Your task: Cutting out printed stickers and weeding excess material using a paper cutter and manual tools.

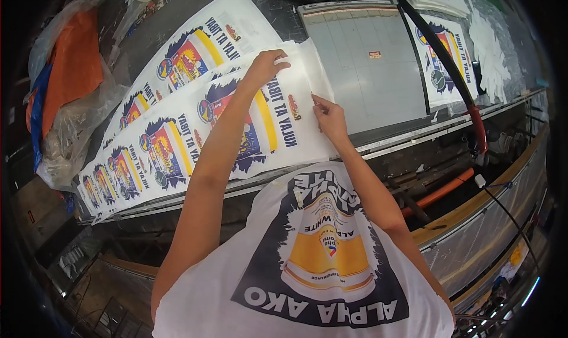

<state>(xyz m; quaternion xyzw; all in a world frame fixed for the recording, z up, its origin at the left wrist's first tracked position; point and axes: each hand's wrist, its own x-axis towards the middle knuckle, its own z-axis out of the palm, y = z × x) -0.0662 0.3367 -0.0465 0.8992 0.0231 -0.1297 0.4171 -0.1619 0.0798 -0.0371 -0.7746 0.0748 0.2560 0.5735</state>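
A long white printed sheet [234, 122], with a repeated blue, red and yellow design, lies on top of other sheets and runs off to the left. My left hand [266, 68] is closed in a pinch near the far edge of the sheet, its fingers bent. Close to the sheet's right end, my right hand [331, 120] pinches the edge between thumb and forefinger. A small dark tip shows at those fingers, too small to name. Just to the right lies the flat grey bed of a paper cutter [370, 66].
The cutter's long black blade arm [441, 48] with a red handle [478, 131] slants at the right. Beyond it lie a printed piece [441, 63] and white offcuts [490, 54]. Orange sheeting and clear plastic [74, 60] hang at the left. An orange tube [441, 191] lies below the table edge.
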